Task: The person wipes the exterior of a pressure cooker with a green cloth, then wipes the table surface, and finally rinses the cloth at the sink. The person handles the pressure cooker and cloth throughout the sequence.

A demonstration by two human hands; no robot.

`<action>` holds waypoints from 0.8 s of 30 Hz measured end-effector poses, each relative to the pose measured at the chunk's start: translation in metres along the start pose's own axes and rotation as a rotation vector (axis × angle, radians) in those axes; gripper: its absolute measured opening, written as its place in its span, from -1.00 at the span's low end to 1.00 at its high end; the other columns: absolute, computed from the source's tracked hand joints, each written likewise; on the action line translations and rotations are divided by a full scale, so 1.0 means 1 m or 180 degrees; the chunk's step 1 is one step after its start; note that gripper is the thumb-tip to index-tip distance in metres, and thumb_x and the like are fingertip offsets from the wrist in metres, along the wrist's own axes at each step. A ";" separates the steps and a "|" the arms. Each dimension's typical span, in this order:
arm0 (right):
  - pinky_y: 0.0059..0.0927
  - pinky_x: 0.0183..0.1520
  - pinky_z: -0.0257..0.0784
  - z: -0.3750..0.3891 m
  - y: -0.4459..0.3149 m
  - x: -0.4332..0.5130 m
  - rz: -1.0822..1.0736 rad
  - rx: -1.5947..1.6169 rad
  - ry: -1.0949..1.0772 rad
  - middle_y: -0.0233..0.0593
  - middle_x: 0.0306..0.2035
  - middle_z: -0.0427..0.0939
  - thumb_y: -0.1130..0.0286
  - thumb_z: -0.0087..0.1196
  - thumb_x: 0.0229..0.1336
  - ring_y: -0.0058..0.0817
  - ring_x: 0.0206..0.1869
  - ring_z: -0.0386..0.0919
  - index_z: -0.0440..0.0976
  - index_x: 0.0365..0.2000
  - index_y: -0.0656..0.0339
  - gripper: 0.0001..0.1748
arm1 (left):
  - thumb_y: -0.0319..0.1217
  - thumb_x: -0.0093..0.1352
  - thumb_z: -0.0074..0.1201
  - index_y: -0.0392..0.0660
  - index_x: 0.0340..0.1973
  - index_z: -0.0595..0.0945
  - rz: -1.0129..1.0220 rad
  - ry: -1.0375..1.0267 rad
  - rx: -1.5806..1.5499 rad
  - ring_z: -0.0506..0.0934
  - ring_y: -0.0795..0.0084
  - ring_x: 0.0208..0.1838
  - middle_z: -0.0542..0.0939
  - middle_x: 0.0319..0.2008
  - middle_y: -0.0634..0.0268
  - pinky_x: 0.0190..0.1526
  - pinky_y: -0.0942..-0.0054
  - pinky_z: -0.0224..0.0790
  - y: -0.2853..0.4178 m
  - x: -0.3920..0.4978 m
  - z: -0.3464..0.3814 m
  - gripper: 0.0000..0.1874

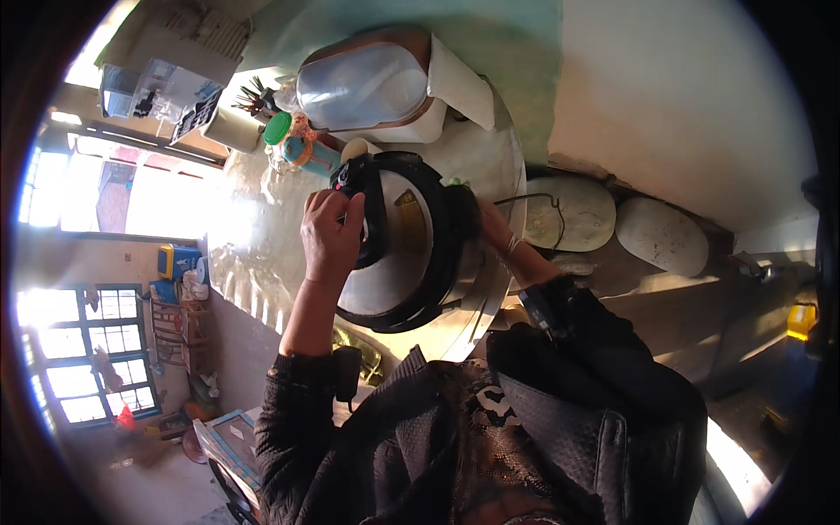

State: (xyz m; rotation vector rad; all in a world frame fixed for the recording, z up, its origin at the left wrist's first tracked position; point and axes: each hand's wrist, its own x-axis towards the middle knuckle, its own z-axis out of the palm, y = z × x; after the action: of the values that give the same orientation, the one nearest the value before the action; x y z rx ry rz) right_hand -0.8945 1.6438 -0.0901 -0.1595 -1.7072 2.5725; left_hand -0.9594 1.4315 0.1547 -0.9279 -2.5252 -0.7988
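A large round cooker [400, 262] with a silver middle and a thick black rim, probably an electric pressure cooker, stands on a round table [505, 157] before me. My left hand [333, 230], fingers curled, lies against the black control panel on the cooker's left side; its fingertips are partly hidden. At the opposite side, my right hand [493, 226] is by a dark thing at the black rim, with something small and green just above. The fingers there are mostly covered, so their hold does not show.
Beyond the cooker are a lidded oval container [361, 85], a green-capped jar [278, 128] and a pale cup [359, 148]. Large wax gourds, it seems, [571, 213] lie right of the table, near a dark cord [561, 216]. A shelf of boxes [174, 65] stands upper left.
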 end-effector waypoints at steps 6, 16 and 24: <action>-0.52 0.29 0.22 0.056 -0.001 -0.119 -0.0147 -0.0063 0.0808 -0.24 0.21 0.44 0.24 -0.21 0.52 -0.54 0.22 0.36 0.19 0.36 0.31 -0.46 | -0.35 0.34 0.22 -0.16 -0.38 0.66 -0.0006 0.0302 -0.0796 0.55 0.09 -0.16 0.64 -0.36 0.17 -0.05 0.26 0.39 -0.007 -0.008 -0.008 -0.86; -0.43 -0.09 0.51 0.094 0.005 -0.221 0.0903 -0.2443 -0.1113 -0.21 -0.28 0.68 0.42 0.15 0.10 -0.50 -0.24 0.61 0.59 -0.08 0.30 -0.65 | -0.39 0.44 0.17 -0.16 -0.09 0.69 -0.1480 0.0917 -0.0701 0.61 0.49 -0.13 0.69 -0.20 0.26 -0.02 0.44 0.46 -0.157 -0.193 -0.083 -0.82; -0.32 0.04 0.52 0.215 0.020 -0.171 0.0031 -0.2659 -0.1552 0.00 -0.06 0.59 0.36 0.19 0.10 -0.21 -0.09 0.61 0.28 0.29 0.24 -0.27 | 0.26 0.25 0.19 -0.25 0.04 0.55 -0.2793 -0.1370 0.0962 0.48 -0.03 0.16 0.50 0.12 -0.15 0.14 0.13 0.39 -0.190 -0.354 -0.058 -0.20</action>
State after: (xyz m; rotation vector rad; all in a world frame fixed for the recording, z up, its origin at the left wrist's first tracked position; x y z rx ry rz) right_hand -0.7484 1.4225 -0.0158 0.4698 -2.8466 1.8108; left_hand -0.8218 1.1051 -0.0436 0.1841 -3.3286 -0.4030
